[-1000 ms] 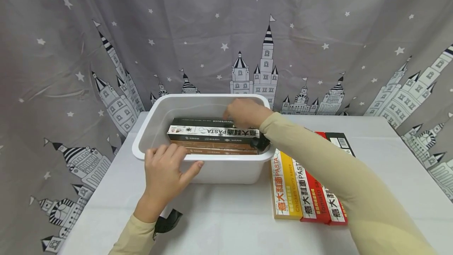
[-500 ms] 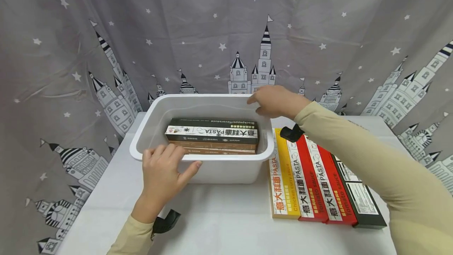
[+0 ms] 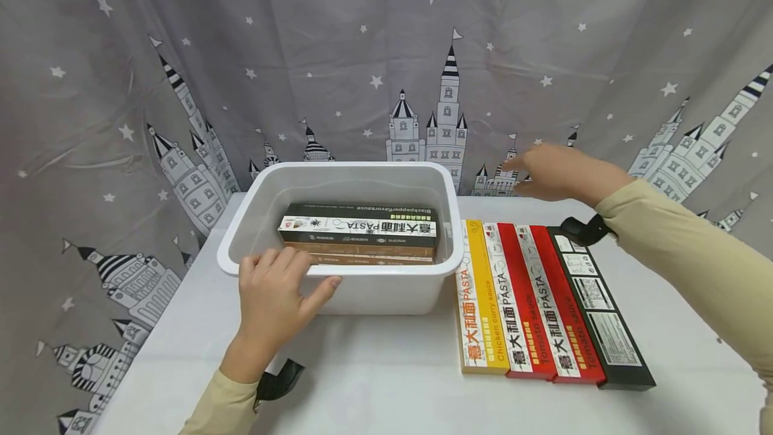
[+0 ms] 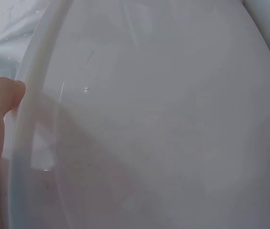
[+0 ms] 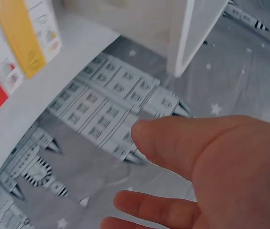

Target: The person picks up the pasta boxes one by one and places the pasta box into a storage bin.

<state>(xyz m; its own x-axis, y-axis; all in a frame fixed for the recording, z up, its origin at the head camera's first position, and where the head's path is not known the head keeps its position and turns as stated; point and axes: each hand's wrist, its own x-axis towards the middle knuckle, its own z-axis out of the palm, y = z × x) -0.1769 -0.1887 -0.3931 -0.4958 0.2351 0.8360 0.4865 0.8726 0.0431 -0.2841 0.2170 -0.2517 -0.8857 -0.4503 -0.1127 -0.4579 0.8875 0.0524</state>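
Note:
My left hand (image 3: 272, 297) holds the front rim of a white plastic bin (image 3: 380, 295), fingers hooked over the edge and thumb against the outside. In the left wrist view the thumb (image 4: 11, 93) lies at the rim, with the bin wall (image 4: 149, 119) filling the picture. Inside the bin, a black pasta box (image 3: 356, 225) lies behind brown boxes (image 3: 368, 255). My right hand (image 3: 558, 172) is in the air right of the bin, above the table's back edge. In the right wrist view its thumb and fingers (image 5: 158, 207) are extended and apart, holding nothing.
Right of the bin, a yellow pasta box (image 3: 492, 317), two red pasta boxes (image 3: 531, 314) and a black box (image 3: 606, 314) lie side by side on the white table (image 3: 374, 374). A grey curtain (image 3: 338, 19) with castles and stars hangs behind.
My right hand has come up out of the bin and moved right, over the table's back edge, uncovering the row of boxes. The left hand stays on the rim.

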